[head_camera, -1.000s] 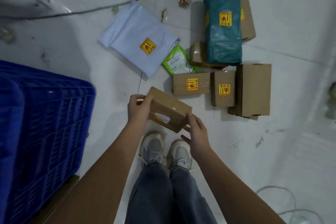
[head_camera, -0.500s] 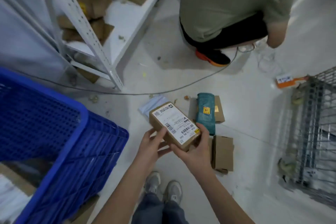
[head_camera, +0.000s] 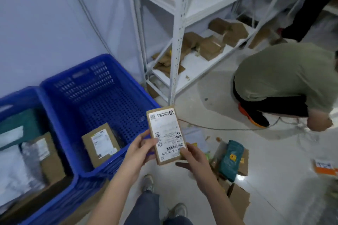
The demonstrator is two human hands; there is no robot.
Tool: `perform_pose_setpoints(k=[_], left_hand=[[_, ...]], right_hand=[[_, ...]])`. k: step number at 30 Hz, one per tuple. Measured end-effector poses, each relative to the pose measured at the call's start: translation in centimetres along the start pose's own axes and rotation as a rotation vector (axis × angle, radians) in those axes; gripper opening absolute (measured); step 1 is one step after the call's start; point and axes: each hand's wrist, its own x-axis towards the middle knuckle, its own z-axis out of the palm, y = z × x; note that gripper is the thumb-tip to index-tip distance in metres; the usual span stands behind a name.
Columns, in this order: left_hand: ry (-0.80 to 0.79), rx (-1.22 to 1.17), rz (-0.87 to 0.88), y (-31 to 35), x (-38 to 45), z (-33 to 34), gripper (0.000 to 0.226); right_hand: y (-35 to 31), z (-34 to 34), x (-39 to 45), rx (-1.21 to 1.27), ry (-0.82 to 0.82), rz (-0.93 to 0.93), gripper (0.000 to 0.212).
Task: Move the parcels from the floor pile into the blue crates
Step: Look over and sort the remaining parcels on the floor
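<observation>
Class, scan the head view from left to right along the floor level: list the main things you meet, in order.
Left blue crate → right blue crate → held parcel → teal parcel → orange-edged parcel.
</observation>
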Motion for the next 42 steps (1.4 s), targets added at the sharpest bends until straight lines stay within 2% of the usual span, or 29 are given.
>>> perform_pose_setpoints(k=[3, 6, 7, 9, 10, 12, 15, 17, 19, 23, 26, 29, 32, 35, 38, 42], left_hand=[[0.131, -0.040, 0.028, 1.4, -1.2, -3.3, 0.043], [0.292, 0.049, 0.109, 3.4, -0.6, -7.2, 0.062], [0.287, 0.092, 0.113, 4.2, -0.3, -8.5, 0.058], [0.166, 0.141, 0.044, 5.7, 0.8, -10.6, 0.037], [0.100, 0.135, 0.003, 6.2, 1.5, -11.4, 0.030], [0.058, 0.085, -0.017, 6.7, 3.1, -12.6, 0.030], [0.185, -0.149, -0.029, 6.7, 5.7, -13.0, 0.028], [0.261, -0.309, -0.032, 6.1, 7.2, -12.6, 0.024], [0.261, -0.348, -0.048, 5.5, 8.5, -11.7, 0.031], [0.277, -0.228, -0.165, 4.2, 10.7, -10.2, 0.043], [0.357, -0.109, -0.280, 3.7, 12.7, -10.8, 0.028], [0.267, -0.204, -0.309, 3.3, 15.1, -11.2, 0.033], [0.210, -0.161, -0.295, 3.6, 18.0, -10.8, 0.051], [0.315, -0.161, -0.329, 3.2, 20.9, -10.4, 0.061], [0.421, -0.265, -0.380, 1.7, 24.0, -10.8, 0.061], [0.470, -0.290, -0.464, -1.1, 27.5, -11.4, 0.059]], right_hand=[[-1.4, 2.5, 1.0, -0.123, -0.126, 0.001, 0.027], [-3.2, 4.2, 3.0, -0.270, -0.243, -0.029, 0.026], [-3.9, 4.8, 3.9, -0.323, -0.286, -0.037, 0.025], [-5.1, 6.1, 5.8, -0.348, -0.336, -0.026, 0.027], [-5.5, 6.9, 6.9, -0.320, -0.323, -0.024, 0.033], [-6.2, 8.6, 9.3, -0.198, -0.221, -0.017, 0.043], [-6.5, 11.2, 12.9, -0.008, -0.073, 0.076, 0.050], [-6.2, 13.0, 14.5, -0.015, -0.111, 0.172, 0.062], [-5.5, 14.7, 15.6, -0.066, -0.178, 0.246, 0.067], [-4.9, 17.1, 18.0, -0.134, -0.211, 0.296, 0.050], [-5.6, 17.2, 20.0, -0.295, -0.292, 0.289, 0.031], [-5.8, 16.8, 22.3, -0.369, -0.336, 0.318, 0.018], [-5.7, 16.7, 25.4, -0.467, -0.314, 0.331, 0.027], [-5.0, 16.5, 28.5, -0.703, -0.341, 0.334, 0.030], [-3.1, 16.9, 31.5, -0.937, -0.458, 0.314, 0.038], [0.1, 17.6, 33.2, -1.100, -0.477, 0.330, 0.047]])
